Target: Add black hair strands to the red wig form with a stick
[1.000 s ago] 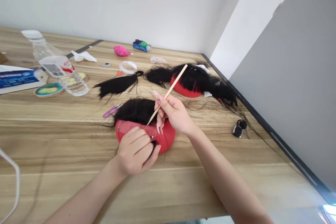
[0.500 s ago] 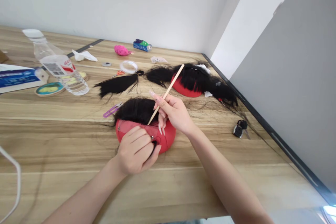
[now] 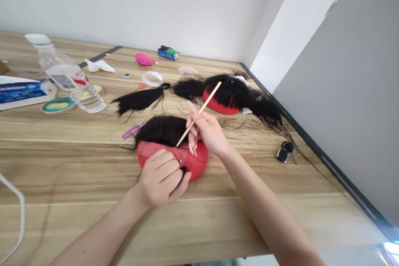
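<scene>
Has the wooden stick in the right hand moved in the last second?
Yes, slightly: the wooden stick tilted, its top end dropping lower against the far red pad.

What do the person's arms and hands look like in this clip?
Both forearms are bare, with no sleeves, watch or bracelets in view. The right hand has long, pointed nails in a pale, glossy finish. The left hand shows no rings, and its nails are tucked out of sight.

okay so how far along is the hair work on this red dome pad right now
Done: black hair covers the far half of the near red dome pad. In hand: the right hand works a thin wooden stick at the hair's edge while the left hand pinches a small black tuft. Left: the near half shows bare red mesh.
</scene>
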Action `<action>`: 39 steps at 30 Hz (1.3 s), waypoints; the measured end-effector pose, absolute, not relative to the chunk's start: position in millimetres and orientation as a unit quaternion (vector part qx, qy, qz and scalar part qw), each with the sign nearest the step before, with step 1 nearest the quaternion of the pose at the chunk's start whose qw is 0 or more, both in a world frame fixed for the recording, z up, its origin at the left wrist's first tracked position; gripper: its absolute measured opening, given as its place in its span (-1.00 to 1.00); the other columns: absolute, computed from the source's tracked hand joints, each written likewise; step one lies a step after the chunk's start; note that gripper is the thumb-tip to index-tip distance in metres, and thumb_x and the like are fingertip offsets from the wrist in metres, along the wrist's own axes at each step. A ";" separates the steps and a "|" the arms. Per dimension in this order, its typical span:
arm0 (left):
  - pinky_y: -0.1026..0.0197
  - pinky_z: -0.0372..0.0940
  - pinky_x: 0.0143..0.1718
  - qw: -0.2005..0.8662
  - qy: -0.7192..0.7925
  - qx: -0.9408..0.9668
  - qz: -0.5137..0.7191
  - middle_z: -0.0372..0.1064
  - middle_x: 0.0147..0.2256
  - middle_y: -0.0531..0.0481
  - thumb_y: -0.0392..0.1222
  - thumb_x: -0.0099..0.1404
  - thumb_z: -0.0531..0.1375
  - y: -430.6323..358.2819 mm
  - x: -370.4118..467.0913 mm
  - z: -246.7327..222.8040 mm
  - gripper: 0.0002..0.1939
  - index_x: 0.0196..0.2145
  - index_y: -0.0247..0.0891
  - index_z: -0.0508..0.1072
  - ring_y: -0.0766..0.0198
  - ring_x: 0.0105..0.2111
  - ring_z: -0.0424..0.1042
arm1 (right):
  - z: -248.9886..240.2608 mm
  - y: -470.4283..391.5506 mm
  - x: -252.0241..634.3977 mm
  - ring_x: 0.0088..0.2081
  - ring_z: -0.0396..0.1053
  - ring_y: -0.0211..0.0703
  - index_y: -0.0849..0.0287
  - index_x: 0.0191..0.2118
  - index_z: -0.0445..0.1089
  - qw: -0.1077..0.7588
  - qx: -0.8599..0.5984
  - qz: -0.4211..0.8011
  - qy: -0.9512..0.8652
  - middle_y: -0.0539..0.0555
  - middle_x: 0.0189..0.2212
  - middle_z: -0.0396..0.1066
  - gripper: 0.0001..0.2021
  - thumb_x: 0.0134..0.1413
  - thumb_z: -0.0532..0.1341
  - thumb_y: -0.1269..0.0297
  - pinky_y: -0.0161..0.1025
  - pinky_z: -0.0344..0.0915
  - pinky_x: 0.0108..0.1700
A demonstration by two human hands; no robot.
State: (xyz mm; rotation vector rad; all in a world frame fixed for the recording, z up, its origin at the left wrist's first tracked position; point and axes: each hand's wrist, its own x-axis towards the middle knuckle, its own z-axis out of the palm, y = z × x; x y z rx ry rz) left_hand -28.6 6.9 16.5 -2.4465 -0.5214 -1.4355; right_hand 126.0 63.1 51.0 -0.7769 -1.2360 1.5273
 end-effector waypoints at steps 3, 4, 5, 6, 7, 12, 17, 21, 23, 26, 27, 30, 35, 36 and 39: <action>0.18 0.26 -0.46 0.128 -0.175 -0.842 -0.495 0.31 -0.59 0.02 -0.43 0.16 0.14 5.8 -28.3 17.4 -0.83 -0.52 -0.25 0.28 0.30 -0.53 0.25 | 49.9 63.9 127.0 -0.78 0.26 -0.34 0.17 -0.48 0.24 0.491 -0.313 0.643 -0.498 -0.21 -0.76 0.09 -0.59 0.11 0.14 -0.11 -0.43 0.22 -0.77; 0.18 0.27 -0.47 0.126 -0.171 -0.844 -0.493 0.30 -0.60 0.03 -0.43 0.16 0.14 5.1 -28.1 17.7 -0.82 -0.53 -0.24 0.27 0.30 -0.53 0.24 | 49.8 64.2 127.7 -0.78 0.26 -0.33 0.17 -0.49 0.25 0.492 -0.310 0.647 -0.493 -0.20 -0.76 0.09 -0.60 0.11 0.14 -0.09 -0.43 0.22 -0.76; 0.18 0.28 -0.47 0.125 -0.166 -0.846 -0.491 0.29 -0.61 0.03 -0.43 0.16 0.15 4.4 -27.7 17.9 -0.81 -0.55 -0.24 0.27 0.31 -0.54 0.23 | 49.8 64.5 128.4 -0.77 0.27 -0.32 0.17 -0.50 0.25 0.493 -0.308 0.650 -0.489 -0.18 -0.77 0.10 -0.61 0.12 0.14 -0.06 -0.42 0.22 -0.76; 0.17 0.29 -0.47 0.124 -0.160 -0.849 -0.489 0.28 -0.62 0.04 -0.43 0.15 0.15 3.6 -27.4 18.0 -0.80 -0.56 -0.24 0.26 0.31 -0.55 0.23 | 50.0 64.7 129.2 -0.77 0.27 -0.31 0.18 -0.51 0.25 0.492 -0.307 0.654 -0.487 -0.16 -0.77 0.13 -0.63 0.12 0.13 -0.03 -0.42 0.22 -0.75; 0.17 0.30 -0.47 0.123 -0.154 -0.852 -0.486 0.28 -0.63 0.04 -0.43 0.15 0.15 2.8 -27.0 18.0 -0.78 -0.58 -0.24 0.25 0.31 -0.56 0.22 | 50.4 64.8 130.0 -0.76 0.27 -0.31 0.18 -0.52 0.25 0.489 -0.306 0.657 -0.486 -0.14 -0.78 0.15 -0.65 0.12 0.12 0.01 -0.42 0.21 -0.74; 0.17 0.33 -0.46 0.115 -0.148 -0.862 -0.471 0.27 -0.65 0.06 -0.41 0.16 0.15 0.0 -26.2 17.1 -0.74 -0.63 -0.24 0.23 0.32 -0.57 0.23 | 54.1 63.1 132.6 -0.72 0.30 -0.28 0.18 -0.54 0.25 0.470 -0.299 0.668 -0.493 -0.08 -0.76 0.20 -0.67 0.10 0.04 0.07 -0.39 0.26 -0.68; 0.17 0.34 -0.46 0.120 -0.146 -0.864 -0.468 0.27 -0.66 0.06 -0.41 0.17 0.15 -0.8 -26.6 16.9 -0.73 -0.63 -0.24 0.25 0.33 -0.58 0.22 | 58.5 59.7 131.6 -0.70 0.30 -0.28 0.15 -0.57 0.21 0.468 -0.306 0.658 -0.504 -0.08 -0.74 0.19 -0.64 0.11 0.01 0.03 -0.38 0.25 -0.68; 0.17 0.33 -0.46 0.116 -0.144 -0.865 -0.466 0.27 -0.66 0.05 -0.42 0.16 0.17 -0.5 -27.1 15.6 -0.73 -0.64 -0.25 0.24 0.32 -0.57 0.22 | 59.3 58.1 131.7 -0.70 0.30 -0.28 0.17 -0.58 0.24 0.467 -0.303 0.651 -0.516 -0.07 -0.73 0.20 -0.61 0.10 0.04 0.00 -0.39 0.25 -0.66; 0.17 0.33 -0.46 0.118 -0.144 -0.865 -0.466 0.26 -0.65 0.06 -0.42 0.16 0.17 -0.4 -27.2 14.8 -0.73 -0.64 -0.24 0.24 0.32 -0.57 0.23 | 59.0 57.8 132.4 -0.68 0.32 -0.27 0.18 -0.56 0.27 0.459 -0.299 0.654 -0.522 -0.06 -0.73 0.22 -0.61 0.11 0.03 0.00 -0.38 0.26 -0.65; 0.17 0.32 -0.45 0.120 -0.145 -0.864 -0.468 0.26 -0.65 0.07 -0.42 0.16 0.16 -0.9 -27.1 15.0 -0.73 -0.63 -0.24 0.24 0.32 -0.57 0.23 | 58.6 57.6 133.7 -0.66 0.34 -0.26 0.19 -0.54 0.29 0.443 -0.290 0.657 -0.536 -0.03 -0.71 0.27 -0.61 0.13 0.01 0.02 -0.37 0.28 -0.62; 0.17 0.32 -0.45 0.119 -0.147 -0.863 -0.468 0.26 -0.65 0.07 -0.42 0.16 0.16 -1.1 -26.9 15.5 -0.73 -0.63 -0.24 0.24 0.32 -0.57 0.23 | 58.7 57.5 134.1 -0.66 0.35 -0.26 0.20 -0.54 0.30 0.439 -0.287 0.657 -0.542 -0.02 -0.71 0.28 -0.61 0.13 0.01 0.02 -0.37 0.28 -0.61; 0.17 0.32 -0.44 0.115 -0.154 -0.861 -0.471 0.26 -0.64 0.08 -0.43 0.16 0.16 -1.9 -26.2 17.6 -0.74 -0.62 -0.23 0.23 0.32 -0.57 0.23 | 59.5 56.3 135.1 -0.64 0.37 -0.25 0.21 -0.53 0.33 0.425 -0.277 0.653 -0.562 0.01 -0.70 0.33 -0.59 0.14 0.00 0.02 -0.37 0.31 -0.57; 0.16 0.31 -0.44 0.117 -0.155 -0.852 -0.486 0.25 -0.65 0.08 -0.44 0.15 0.15 -1.5 -25.1 18.7 -0.74 -0.60 -0.24 0.22 0.34 -0.58 0.20 | 61.0 54.4 136.5 -0.62 0.37 -0.23 0.21 -0.54 0.33 0.417 -0.253 0.662 -0.569 0.04 -0.69 0.34 -0.61 0.11 0.00 0.06 -0.36 0.31 -0.57; 0.16 0.30 -0.44 0.118 -0.156 -0.851 -0.488 0.25 -0.65 0.08 -0.44 0.15 0.15 -1.2 -25.1 18.3 -0.75 -0.60 -0.24 0.22 0.34 -0.58 0.20 | 61.2 54.5 136.6 -0.63 0.37 -0.24 0.21 -0.56 0.32 0.420 -0.249 0.665 -0.566 0.02 -0.69 0.32 -0.62 0.10 0.01 0.06 -0.37 0.30 -0.57; 0.15 0.30 -0.43 0.117 -0.156 -0.850 -0.490 0.26 -0.65 0.08 -0.45 0.14 0.15 -0.2 -25.4 16.9 -0.76 -0.60 -0.24 0.22 0.34 -0.57 0.20 | 61.3 55.9 136.5 -0.64 0.35 -0.24 0.21 -0.57 0.31 0.418 -0.248 0.673 -0.557 -0.01 -0.71 0.25 -0.61 0.08 0.01 0.04 -0.36 0.29 -0.59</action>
